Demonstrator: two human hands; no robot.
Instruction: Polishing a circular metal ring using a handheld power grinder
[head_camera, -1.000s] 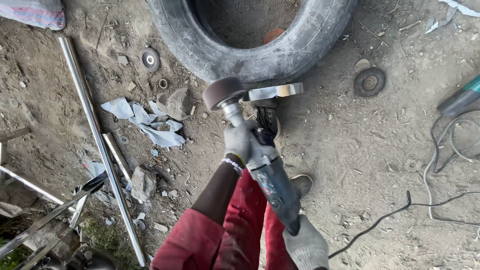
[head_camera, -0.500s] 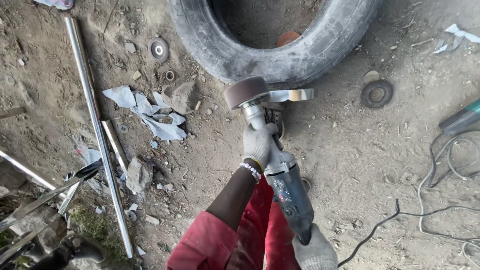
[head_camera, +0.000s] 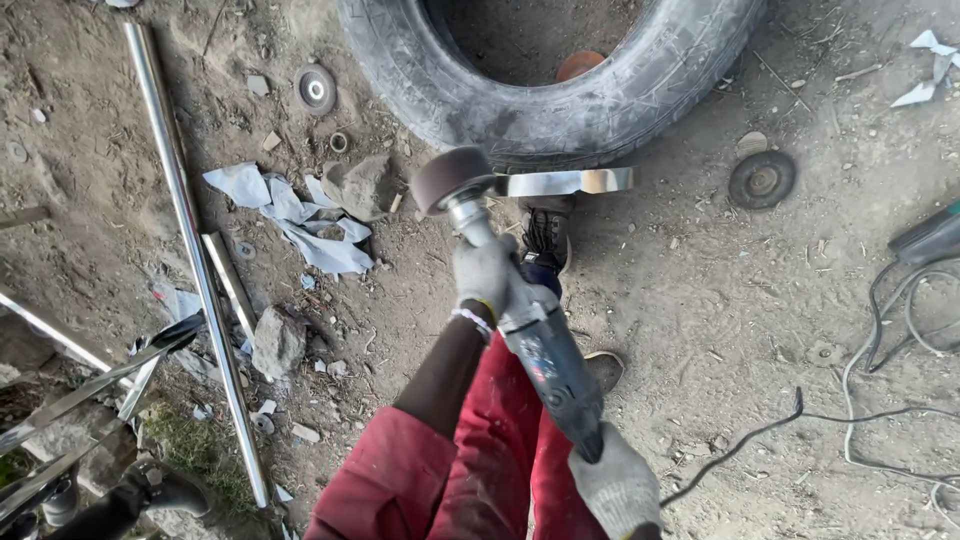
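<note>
Gripping a polishing tool (head_camera: 545, 355) at centre: left hand (head_camera: 487, 275) gloved, fingers wrapped round its neck; right hand (head_camera: 620, 490) closed round the rear at 6 o'clock. Drum (head_camera: 450, 180) touching shiny metal strip (head_camera: 570, 182), under boot (head_camera: 545, 238). Dusty dirt ground (head_camera: 700, 300); tyre (head_camera: 560, 90) at 12; steel tube (head_camera: 190, 240) at 9; cables (head_camera: 880, 350) at 3.

Both hands (head_camera: 487, 272) gloved, fists closed.
</note>
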